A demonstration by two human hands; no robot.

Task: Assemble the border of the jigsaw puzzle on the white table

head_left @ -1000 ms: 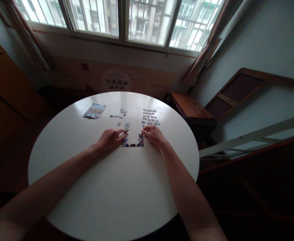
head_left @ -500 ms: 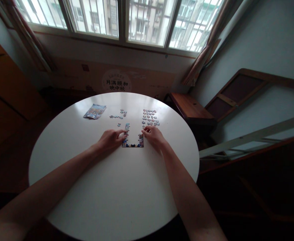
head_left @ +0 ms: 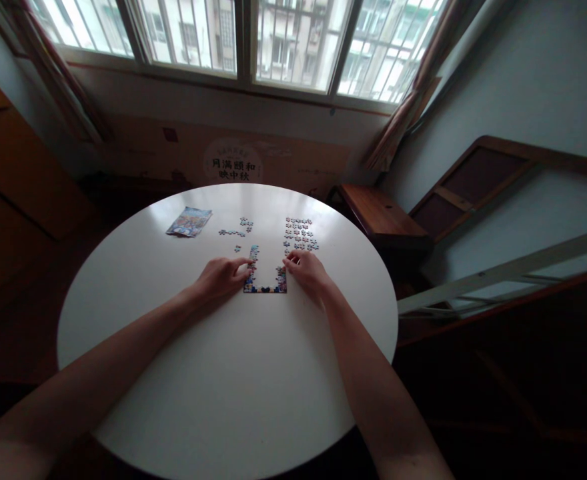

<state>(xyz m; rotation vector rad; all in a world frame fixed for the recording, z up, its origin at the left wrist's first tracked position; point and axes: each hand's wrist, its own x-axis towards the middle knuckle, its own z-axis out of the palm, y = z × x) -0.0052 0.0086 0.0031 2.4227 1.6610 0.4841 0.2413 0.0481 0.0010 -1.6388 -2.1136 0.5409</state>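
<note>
A partly joined jigsaw puzzle (head_left: 265,290) lies on the white round table (head_left: 213,373), its border forming a U that is open on the far side. Against the left column of this U rest the fingertips of my left hand (head_left: 222,273), with thumb and index finger apart. My right hand (head_left: 307,268) is at the top of the right column, its thumb and fingers pinched at a puzzle piece (head_left: 287,253) that they mostly cover. Loose puzzle pieces (head_left: 301,233) lie in rows just beyond my right hand. Several other pieces (head_left: 233,233) lie beyond my left hand.
A puzzle bag (head_left: 189,222) with a colourful picture lies at the table's far left. A wooden bench (head_left: 381,210) stands behind the table on the right. Barred windows (head_left: 243,43) and curtains line the far wall.
</note>
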